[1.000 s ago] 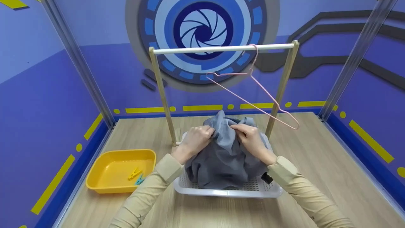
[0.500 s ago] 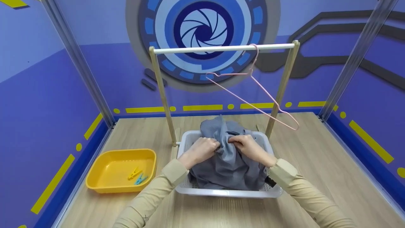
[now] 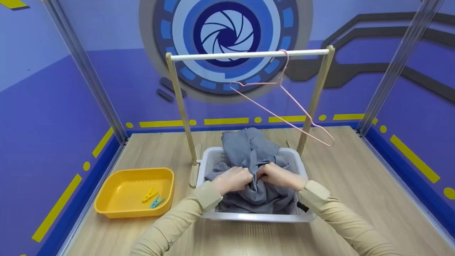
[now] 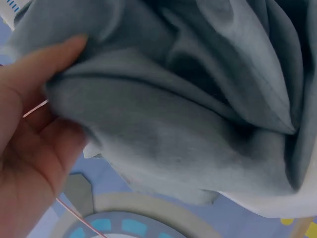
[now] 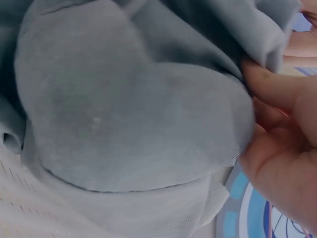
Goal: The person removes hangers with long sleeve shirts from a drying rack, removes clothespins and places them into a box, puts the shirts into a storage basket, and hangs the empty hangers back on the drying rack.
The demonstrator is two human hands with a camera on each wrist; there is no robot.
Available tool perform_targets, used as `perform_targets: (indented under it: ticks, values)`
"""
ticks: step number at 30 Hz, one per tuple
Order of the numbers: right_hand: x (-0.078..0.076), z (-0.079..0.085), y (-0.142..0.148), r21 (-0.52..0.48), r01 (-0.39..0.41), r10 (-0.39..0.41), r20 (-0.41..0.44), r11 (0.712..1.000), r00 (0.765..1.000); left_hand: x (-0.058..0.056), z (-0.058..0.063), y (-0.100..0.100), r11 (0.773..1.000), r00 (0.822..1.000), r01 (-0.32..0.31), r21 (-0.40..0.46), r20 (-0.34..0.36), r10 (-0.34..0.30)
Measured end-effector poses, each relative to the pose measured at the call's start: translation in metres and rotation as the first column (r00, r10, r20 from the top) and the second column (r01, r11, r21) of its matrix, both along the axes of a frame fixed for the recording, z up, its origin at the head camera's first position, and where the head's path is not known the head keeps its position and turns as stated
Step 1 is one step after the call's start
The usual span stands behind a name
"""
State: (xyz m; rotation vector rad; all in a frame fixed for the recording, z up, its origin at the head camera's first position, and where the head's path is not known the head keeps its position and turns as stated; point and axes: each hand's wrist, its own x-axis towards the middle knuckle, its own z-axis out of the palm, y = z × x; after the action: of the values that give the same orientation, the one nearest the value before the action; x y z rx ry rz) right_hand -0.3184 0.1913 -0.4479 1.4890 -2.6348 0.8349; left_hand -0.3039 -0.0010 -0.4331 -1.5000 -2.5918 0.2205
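Note:
A crumpled grey cloth garment (image 3: 245, 145) lies in a white perforated plastic basket (image 3: 256, 217), part of it draped over the far rim. My left hand (image 3: 235, 179) pinches a fold of it near the middle. Close beside, my right hand (image 3: 277, 175) pinches another fold. In the left wrist view, the thumb and fingers of the left hand (image 4: 39, 119) close on the garment's (image 4: 163, 119) edge. The right wrist view shows the right hand (image 5: 282, 119) gripping the garment (image 5: 129, 114), where a stitched seam curves along the fabric.
Behind the basket stands a wooden rack (image 3: 181, 110) with a white bar (image 3: 227, 56). A pink hanger (image 3: 298, 103) hangs from the bar. At the left sits a yellow tray (image 3: 103, 199) with a yellow clothespin (image 3: 150, 195) and a teal clothespin (image 3: 156, 202).
Both hands have moved down and toward the person with the pinched folds. The garment's raised top has dropped and now spreads over the basket's far rim.

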Motion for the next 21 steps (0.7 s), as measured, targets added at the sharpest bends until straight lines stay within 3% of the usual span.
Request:
perform_targets:
  ticks: [5,9,13,18,21]
  values:
    - [0.000,-0.004,-0.001,0.074,-0.063,0.059,0.051,0.995,0.997,0.001,-0.004,0.004,0.993,0.988,-0.078,-0.092,0.124,0.089]
    - [0.002,-0.002,-0.003,0.192,-0.063,0.037,0.137,0.979,0.990,0.003,-0.005,0.007,0.967,0.958,-0.171,-0.187,0.198,0.207]
    - [0.006,0.001,-0.008,0.302,-0.040,-0.032,0.231,0.952,0.972,0.006,-0.004,0.008,0.937,0.924,-0.224,-0.268,0.247,0.292]
    - [0.007,-0.001,-0.011,0.408,-0.032,-0.086,0.269,0.912,0.959,0.008,-0.007,0.006,0.922,0.891,-0.251,-0.295,0.302,0.339]
    - [0.007,-0.002,-0.010,0.426,-0.046,-0.086,0.285,0.903,0.955,0.007,-0.008,0.004,0.921,0.873,-0.261,-0.290,0.337,0.353]
